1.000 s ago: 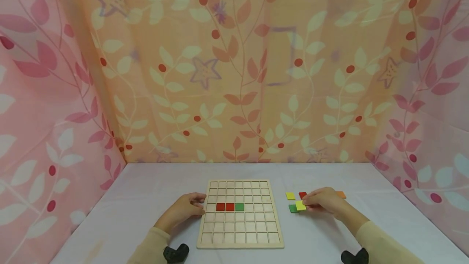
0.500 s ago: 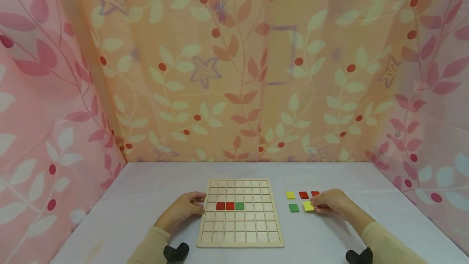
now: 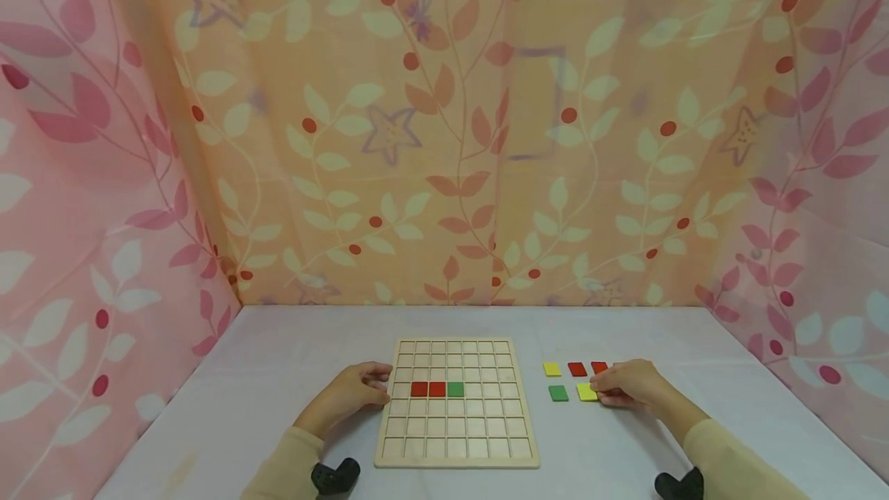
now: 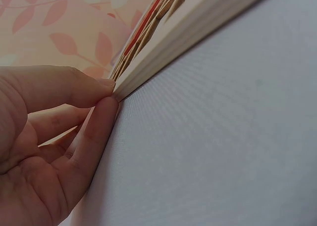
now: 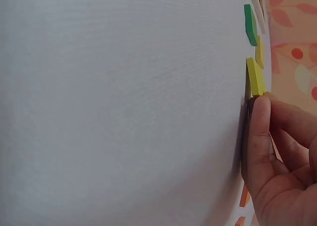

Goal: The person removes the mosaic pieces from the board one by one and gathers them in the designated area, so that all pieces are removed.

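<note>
My right hand [image 3: 628, 383] pinches a yellow square tile [image 3: 586, 392] by its right edge between thumb and fingers, low over the table. To its left lies a green tile [image 3: 559, 393]. Behind are another yellow tile [image 3: 552, 369], a red tile [image 3: 577, 369] and a second red one [image 3: 599, 367] partly covered by the hand. My left hand [image 3: 354, 392] touches the left edge of a wooden grid board [image 3: 424, 447], thumb and fingers spread along it. Set in one row of the board are two red tiles [image 3: 420, 389] and a green one [image 3: 455, 390].
An orange tile [image 5: 244, 195] and part of another orange piece [image 5: 240, 221] show beyond the right hand in its wrist view. A white cloth [image 3: 292, 330] covers the table. Patterned curtains [image 3: 444, 137] enclose the back and both sides.
My right hand has moved right with the yellow tile, away from the green tile it overlapped, then nearly stopped. The second red tile has come into view. My left hand has stayed at the board.
</note>
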A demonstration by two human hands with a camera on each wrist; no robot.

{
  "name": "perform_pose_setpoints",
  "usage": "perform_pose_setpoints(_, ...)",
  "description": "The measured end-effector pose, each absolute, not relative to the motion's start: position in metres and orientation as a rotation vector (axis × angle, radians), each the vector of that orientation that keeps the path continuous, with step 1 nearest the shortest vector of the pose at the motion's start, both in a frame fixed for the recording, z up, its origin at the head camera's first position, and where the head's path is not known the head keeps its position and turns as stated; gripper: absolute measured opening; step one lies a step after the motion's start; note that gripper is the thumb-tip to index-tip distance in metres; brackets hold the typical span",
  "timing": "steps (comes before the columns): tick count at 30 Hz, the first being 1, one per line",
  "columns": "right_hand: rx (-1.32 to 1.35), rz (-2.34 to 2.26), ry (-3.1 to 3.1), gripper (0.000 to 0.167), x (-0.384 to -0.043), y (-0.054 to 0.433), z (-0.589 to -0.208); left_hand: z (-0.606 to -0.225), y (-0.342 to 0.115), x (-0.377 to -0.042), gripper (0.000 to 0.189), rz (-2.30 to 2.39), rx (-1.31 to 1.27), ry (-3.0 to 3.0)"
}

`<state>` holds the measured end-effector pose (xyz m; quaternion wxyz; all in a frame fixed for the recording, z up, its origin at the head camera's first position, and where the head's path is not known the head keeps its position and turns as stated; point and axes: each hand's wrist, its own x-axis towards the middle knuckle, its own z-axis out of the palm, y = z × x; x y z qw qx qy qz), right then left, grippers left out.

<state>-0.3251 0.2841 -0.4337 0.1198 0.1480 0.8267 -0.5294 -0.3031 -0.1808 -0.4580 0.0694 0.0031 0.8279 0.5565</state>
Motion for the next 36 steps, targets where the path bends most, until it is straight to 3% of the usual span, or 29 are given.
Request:
perform_pose_setpoints(10, 0.439, -1.496, 2.442, 0.06, -0.325, 0.282, -0.428, -0.456, -0.181, -0.303, 0.057, 1.679, 0.004, 2.483)
perform_pose_setpoints(23, 0.329, -1.527, 2.484, 0.027, -0.318, 0.264, -0.416, -0.456, -0.183, -0.302, 0.057, 1.689, 0.046, 2.464)
perform_pose_setpoints(36, 0.016, -1.703, 2.325, 0.032, -0.311, 0.203, -0.417, -0.457, -0.181, -0.302, 0.057, 1.679, 0.053, 2.485)
